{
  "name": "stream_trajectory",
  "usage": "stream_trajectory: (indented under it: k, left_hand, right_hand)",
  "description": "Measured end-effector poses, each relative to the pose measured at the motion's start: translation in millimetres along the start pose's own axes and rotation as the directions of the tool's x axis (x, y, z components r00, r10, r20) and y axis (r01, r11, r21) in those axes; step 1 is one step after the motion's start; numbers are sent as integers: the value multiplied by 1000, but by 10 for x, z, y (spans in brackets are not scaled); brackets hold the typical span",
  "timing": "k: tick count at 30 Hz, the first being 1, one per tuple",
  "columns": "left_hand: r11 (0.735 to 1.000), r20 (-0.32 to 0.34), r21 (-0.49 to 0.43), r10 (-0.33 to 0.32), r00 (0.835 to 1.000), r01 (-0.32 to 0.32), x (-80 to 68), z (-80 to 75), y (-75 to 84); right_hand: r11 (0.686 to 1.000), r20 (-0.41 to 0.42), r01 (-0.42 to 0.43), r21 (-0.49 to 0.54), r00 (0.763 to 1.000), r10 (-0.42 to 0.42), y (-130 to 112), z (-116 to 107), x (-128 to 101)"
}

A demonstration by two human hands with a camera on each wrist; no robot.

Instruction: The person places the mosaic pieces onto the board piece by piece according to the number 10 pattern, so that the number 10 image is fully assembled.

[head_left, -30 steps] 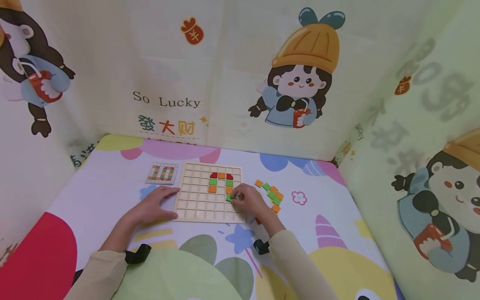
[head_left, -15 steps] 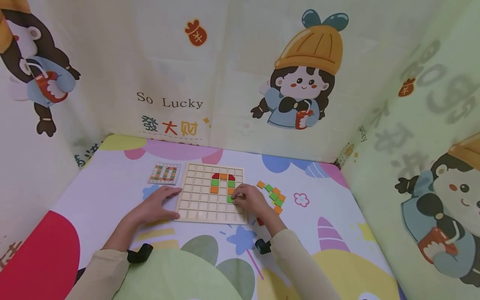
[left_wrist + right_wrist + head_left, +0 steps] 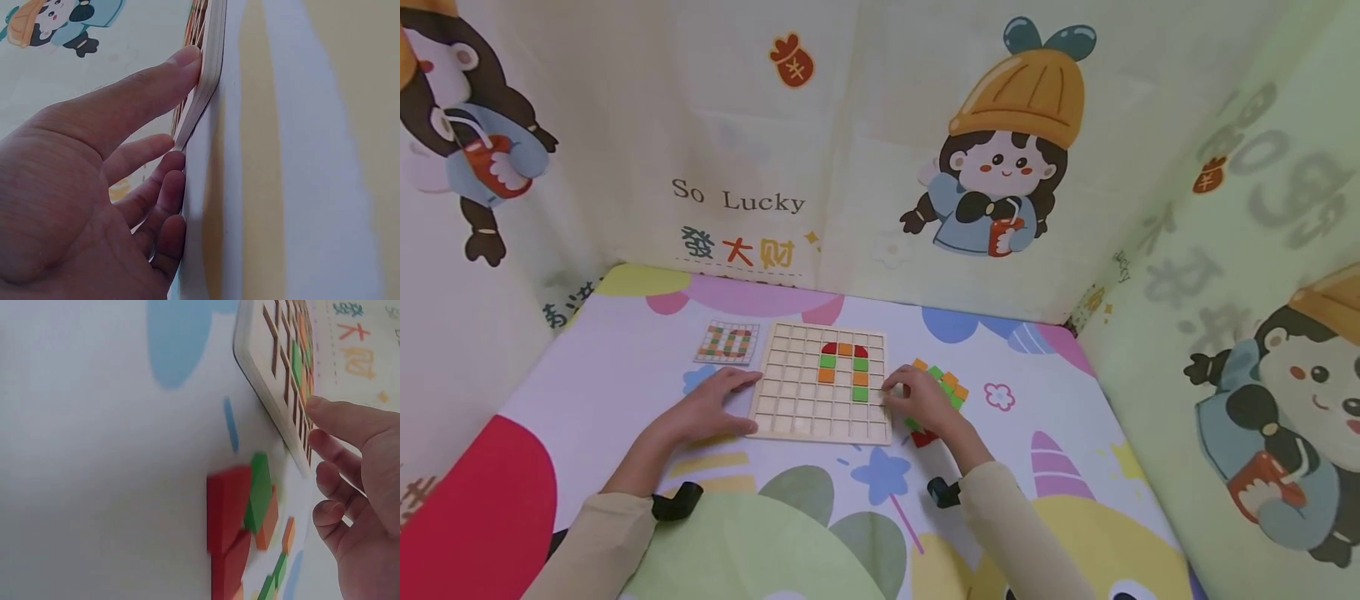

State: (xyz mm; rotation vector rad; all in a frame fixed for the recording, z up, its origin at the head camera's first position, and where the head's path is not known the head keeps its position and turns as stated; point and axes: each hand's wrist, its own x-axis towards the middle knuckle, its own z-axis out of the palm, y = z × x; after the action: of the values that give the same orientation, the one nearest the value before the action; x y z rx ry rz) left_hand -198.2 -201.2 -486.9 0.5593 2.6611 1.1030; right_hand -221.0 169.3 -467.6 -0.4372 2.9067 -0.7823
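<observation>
A wooden grid board (image 3: 805,408) lies on the table, an arch of red, orange and green tiles set in its cells. The lowest tile on the arch's right leg is a green tile (image 3: 861,394). My left hand (image 3: 709,406) touches the board's left edge, thumb (image 3: 181,69) and fingers spread along it. At the right edge hovers my right hand (image 3: 925,398), fingers loosely bent and no tile visible in them. Under and behind that hand lie loose tiles, partly hidden in the head view; the right wrist view shows red tiles (image 3: 228,506) and green ones.
A small pattern card (image 3: 727,342) with coloured squares lies left of the board. Several loose orange and green tiles (image 3: 951,383) are right of the board. A printed cloth covers the table, with printed curtains standing at the back and sides.
My right hand has let go of the green tile, which now sits in its cell, and has moved right to the board's edge. The left hand has stayed put.
</observation>
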Motion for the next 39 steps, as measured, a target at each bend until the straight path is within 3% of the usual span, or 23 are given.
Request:
stream_trajectory:
  k: [7, 14, 26, 33, 39]
  left_hand:
    - [999, -14, 17, 34, 999, -34, 21, 17, -10]
    - [1000, -7, 7, 4, 1000, -4, 2, 42, -7]
    - [1000, 1, 9, -7, 1000, 7, 7, 15, 17]
    - [1000, 2, 15, -1, 1000, 1, 7, -1, 9]
    - [1000, 5, 10, 0, 1000, 0, 4, 2, -1]
  right_hand:
    - [1000, -24, -27, -8, 999, 27, 142, -61, -131]
    - [994, -47, -53, -95, 998, 49, 194, -94, -268]
    - [992, -76, -58, -112, 996, 49, 264, -100, -423]
    - [981, -56, -120, -155, 992, 112, 258, -85, -482]
    - [979, -58, -123, -163, 992, 115, 256, -69, -498]
